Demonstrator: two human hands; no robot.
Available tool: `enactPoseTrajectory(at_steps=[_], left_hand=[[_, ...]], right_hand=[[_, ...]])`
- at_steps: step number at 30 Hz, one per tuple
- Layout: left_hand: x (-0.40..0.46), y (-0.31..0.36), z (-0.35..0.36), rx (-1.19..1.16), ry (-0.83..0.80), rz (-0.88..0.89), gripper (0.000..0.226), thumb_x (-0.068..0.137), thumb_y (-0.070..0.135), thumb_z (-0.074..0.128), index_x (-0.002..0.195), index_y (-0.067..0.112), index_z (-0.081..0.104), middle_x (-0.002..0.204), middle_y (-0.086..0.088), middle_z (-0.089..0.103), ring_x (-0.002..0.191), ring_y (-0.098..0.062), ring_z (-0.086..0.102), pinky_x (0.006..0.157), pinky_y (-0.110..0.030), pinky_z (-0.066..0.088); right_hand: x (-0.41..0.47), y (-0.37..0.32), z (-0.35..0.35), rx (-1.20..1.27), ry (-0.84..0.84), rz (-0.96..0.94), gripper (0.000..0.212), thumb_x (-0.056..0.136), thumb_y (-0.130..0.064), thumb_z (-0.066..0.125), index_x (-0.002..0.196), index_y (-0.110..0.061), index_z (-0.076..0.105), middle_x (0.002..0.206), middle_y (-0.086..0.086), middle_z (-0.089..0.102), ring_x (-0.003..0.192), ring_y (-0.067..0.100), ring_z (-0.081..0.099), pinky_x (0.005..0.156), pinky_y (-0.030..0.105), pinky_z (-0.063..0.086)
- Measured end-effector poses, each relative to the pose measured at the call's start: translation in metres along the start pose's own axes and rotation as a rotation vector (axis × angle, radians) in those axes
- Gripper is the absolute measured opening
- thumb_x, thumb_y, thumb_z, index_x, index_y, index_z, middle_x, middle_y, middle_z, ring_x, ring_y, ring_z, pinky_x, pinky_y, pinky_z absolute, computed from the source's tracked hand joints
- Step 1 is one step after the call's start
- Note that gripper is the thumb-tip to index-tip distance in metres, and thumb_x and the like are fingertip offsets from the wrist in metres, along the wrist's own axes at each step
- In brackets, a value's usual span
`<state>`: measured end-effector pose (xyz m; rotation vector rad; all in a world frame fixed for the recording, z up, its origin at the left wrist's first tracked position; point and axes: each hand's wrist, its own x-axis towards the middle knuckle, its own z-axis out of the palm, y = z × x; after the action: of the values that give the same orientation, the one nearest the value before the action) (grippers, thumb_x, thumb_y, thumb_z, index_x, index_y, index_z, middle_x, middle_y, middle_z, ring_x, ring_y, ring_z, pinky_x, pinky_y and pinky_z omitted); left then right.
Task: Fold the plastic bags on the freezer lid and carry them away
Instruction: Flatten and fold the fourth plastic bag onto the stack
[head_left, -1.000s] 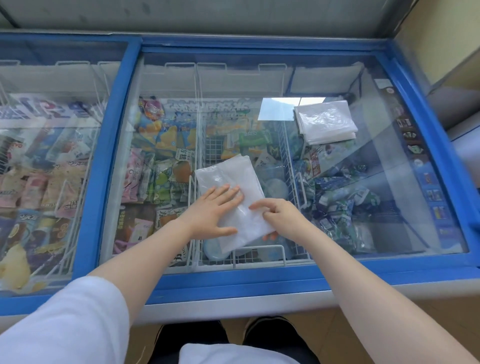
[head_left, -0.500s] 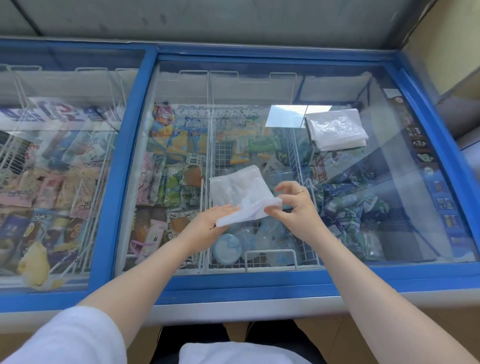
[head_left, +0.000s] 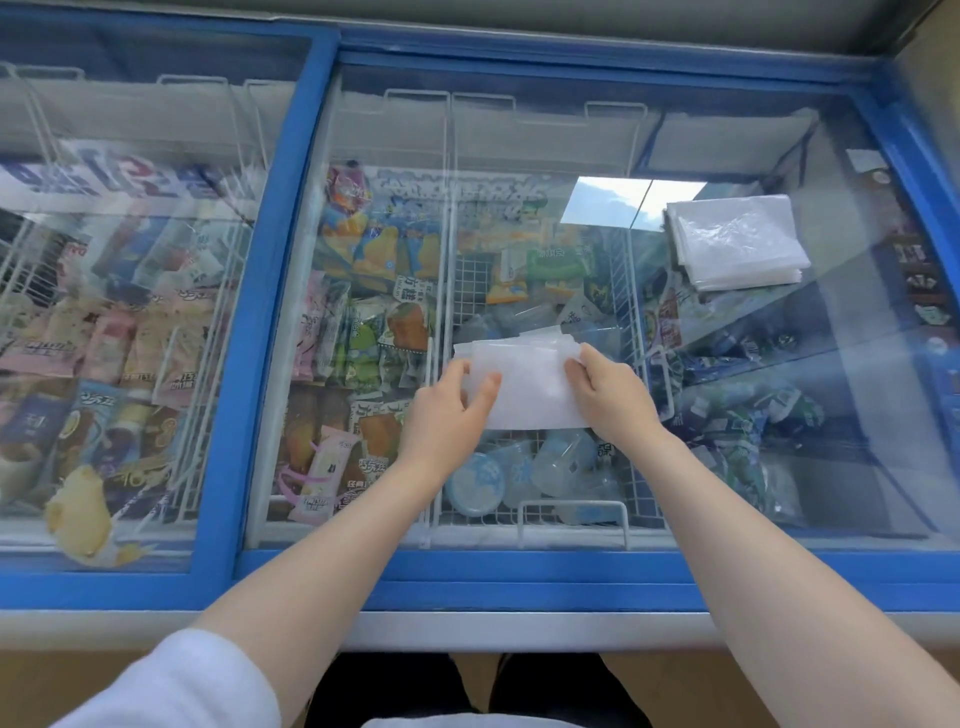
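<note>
Since half a second ago we have doubled the plastic bag (head_left: 524, 387) over into a compact rectangle. Our left hand (head_left: 451, 410) and right hand (head_left: 609, 391) pinch its opposite ends above the glass freezer lid (head_left: 753, 415). Folded bags (head_left: 735, 248) sit stacked on the lid's far right.

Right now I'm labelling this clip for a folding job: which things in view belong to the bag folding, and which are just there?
Part of the job:
folded plastic bag, held at its ends by the left hand and the right hand
stack of folded bags lying on the freezer lid

Just there:
ice cream packets under the glass
wire baskets inside the freezer
</note>
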<state>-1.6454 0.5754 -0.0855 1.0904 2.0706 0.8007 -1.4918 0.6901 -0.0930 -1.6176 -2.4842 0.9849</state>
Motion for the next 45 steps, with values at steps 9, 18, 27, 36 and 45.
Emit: enactPoseTrajectory(at_steps=[9, 18, 27, 36, 45], left_hand=[[0.025, 0.003, 0.008, 0.247, 0.199, -0.061, 0.029, 0.099, 0.03, 0.034, 0.08, 0.009, 0.041, 0.075, -0.015, 0.057, 0.067, -0.033, 0.055, 0.052, -0.034, 0.036], [0.035, -0.009, 0.014, 0.589, 0.111, 0.419, 0.05, 0.066, -0.01, 0.057, 0.115, 0.002, 0.057, 0.126, -0.016, 0.055, 0.119, -0.032, 0.051, 0.108, -0.046, 0.026], [0.032, -0.031, 0.016, 0.734, -0.159, 0.447, 0.073, 0.087, 0.05, 0.002, 0.147, 0.008, 0.0, 0.151, -0.003, -0.014, 0.143, -0.016, -0.005, 0.109, -0.023, -0.02], [0.032, -0.037, 0.016, 0.785, -0.102, 0.416, 0.078, 0.089, 0.057, 0.013, 0.144, 0.003, 0.004, 0.152, -0.009, -0.002, 0.142, -0.017, 0.001, 0.113, -0.029, -0.01], [0.032, -0.036, 0.005, 0.843, -0.18, 0.402, 0.082, 0.085, 0.065, 0.004, 0.141, 0.009, -0.018, 0.146, -0.005, -0.028, 0.142, -0.019, -0.016, 0.112, -0.031, -0.017]], right_hand=[[0.019, -0.015, 0.009, -0.095, 0.104, 0.094, 0.041, 0.1, -0.035, 0.031, 0.066, -0.013, 0.03, 0.059, 0.001, 0.036, 0.061, 0.026, 0.037, 0.047, 0.03, 0.019], [0.034, -0.026, 0.012, -0.12, 0.144, 0.128, 0.044, 0.1, -0.037, 0.029, 0.061, -0.018, 0.025, 0.06, 0.001, 0.038, 0.062, 0.026, 0.041, 0.047, 0.029, 0.021], [0.043, -0.03, 0.012, -0.37, 0.261, 0.172, 0.043, 0.098, -0.039, 0.032, 0.086, -0.008, 0.059, 0.09, 0.012, 0.062, 0.087, 0.033, 0.058, 0.068, 0.034, 0.039], [0.012, -0.02, 0.053, -0.498, 0.104, -0.498, 0.061, 0.1, -0.042, 0.008, 0.141, -0.006, 0.035, 0.148, 0.009, 0.037, 0.137, 0.022, 0.035, 0.113, 0.036, 0.014], [0.019, -0.017, 0.049, -0.478, 0.083, -0.263, 0.067, 0.091, -0.048, 0.008, 0.149, -0.015, 0.014, 0.157, 0.003, 0.011, 0.145, 0.019, 0.01, 0.115, 0.035, -0.002]])
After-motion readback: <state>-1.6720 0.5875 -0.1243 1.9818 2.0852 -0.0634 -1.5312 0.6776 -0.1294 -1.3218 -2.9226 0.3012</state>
